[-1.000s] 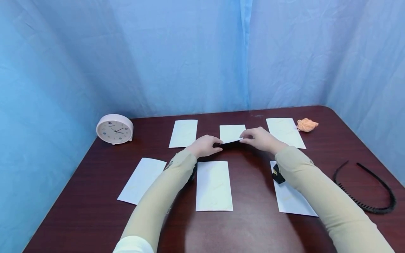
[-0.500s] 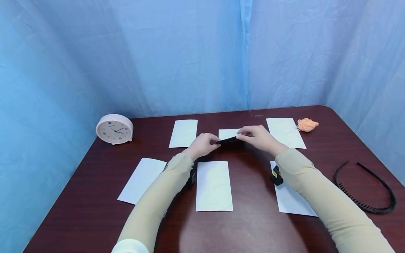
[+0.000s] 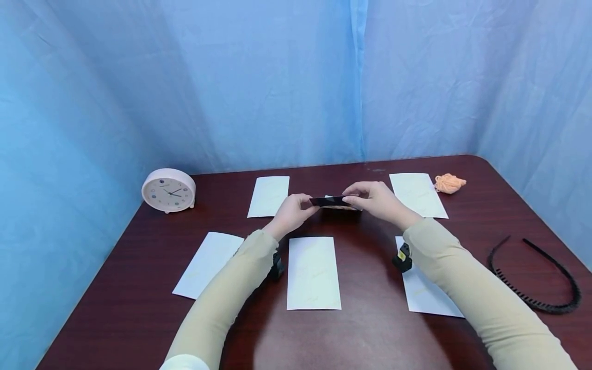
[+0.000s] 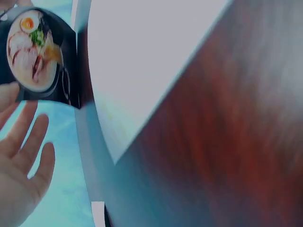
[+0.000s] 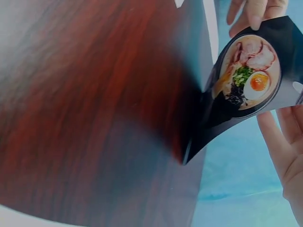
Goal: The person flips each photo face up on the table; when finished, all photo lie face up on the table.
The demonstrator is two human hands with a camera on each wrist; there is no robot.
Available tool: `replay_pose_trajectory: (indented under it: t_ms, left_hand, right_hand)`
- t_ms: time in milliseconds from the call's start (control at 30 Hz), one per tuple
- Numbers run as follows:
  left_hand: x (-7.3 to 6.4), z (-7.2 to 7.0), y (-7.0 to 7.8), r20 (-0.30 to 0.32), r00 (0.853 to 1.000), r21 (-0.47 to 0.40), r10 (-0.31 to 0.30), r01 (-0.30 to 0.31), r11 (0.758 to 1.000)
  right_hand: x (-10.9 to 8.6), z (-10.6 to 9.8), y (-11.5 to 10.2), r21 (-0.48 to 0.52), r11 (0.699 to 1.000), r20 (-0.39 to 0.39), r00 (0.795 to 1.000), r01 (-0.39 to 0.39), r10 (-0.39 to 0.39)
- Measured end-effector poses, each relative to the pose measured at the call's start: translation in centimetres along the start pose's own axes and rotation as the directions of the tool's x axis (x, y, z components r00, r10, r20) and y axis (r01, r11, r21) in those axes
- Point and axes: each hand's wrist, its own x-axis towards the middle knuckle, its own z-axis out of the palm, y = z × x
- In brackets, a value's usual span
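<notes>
Head view: from above two pale beige fabric sleeves (image 3: pixel 222 298), facing forward and down across the glossy red-brown wooden worktop (image 3: pixel 305 339) to blue cloth curtains (image 3: pixel 277 92). Left wrist view: close range, worktop canted at right. Right wrist view: close range, worktop at left. Common to both: the black card with oval food print (image 5: pixel 253 71), foreshortened in head view.

No legible text (marks (image 3: pixel 162 181) on the clock (image 3: pixel 168 191), perhaps numerals, too small)
</notes>
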Motion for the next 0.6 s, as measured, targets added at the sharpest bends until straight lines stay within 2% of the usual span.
replay_pose_trajectory:
  t_ms: [133,333,467,600]
  left_hand:
    - [-0.4,0.2,0.2,-0.051,0.999,-0.039,-0.012,0.01,0.999]
    - [-0.6,-0.1,0.3,-0.122,0.992,-0.139,0.007,-0.024,0.99]
    - [-0.5,-0.3,0.5,-0.173,0.985,-0.229,-0.005,-0.035,0.973]
    - [-0.3,-0.5,0.9,-0.243,0.97,-0.301,-0.023,-0.053,0.952]
  right_hand:
    - [0.1,-0.3,-0.7,0.012,1.0,-0.017,1.0,0.024,-0.024]
    - [0.0,-0.5,-1.5,0.039,0.999,-0.044,0.999,0.028,-0.026]
    - [-0.1,-0.5,-1.7,0.08,0.997,-0.079,0.997,0.012,-0.006]
    - [-0.2,-0.4,-1.7,0.101,0.995,-0.136,0.99,-0.026,0.039]
